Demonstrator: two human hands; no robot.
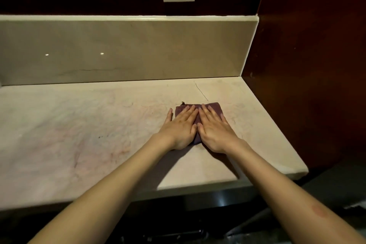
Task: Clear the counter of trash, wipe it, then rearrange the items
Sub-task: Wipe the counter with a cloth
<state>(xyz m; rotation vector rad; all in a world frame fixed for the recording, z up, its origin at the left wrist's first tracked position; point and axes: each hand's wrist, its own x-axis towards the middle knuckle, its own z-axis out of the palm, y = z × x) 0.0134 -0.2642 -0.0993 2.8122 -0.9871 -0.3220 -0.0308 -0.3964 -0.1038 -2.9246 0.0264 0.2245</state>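
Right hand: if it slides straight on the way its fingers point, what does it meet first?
The right hand lies flat on the cloth, fingers aimed up-left toward the back. Beyond the cloth's far edge the counter looks bare, so the backsplash likely comes first; depth is uncertain.

The light is dim and warm, falling from above and behind me. My arms throw a dark shadow across the table near its front edge. Two small glints shine on the glossy backsplash. Straight edges bow outward, and the corners sink into murk.
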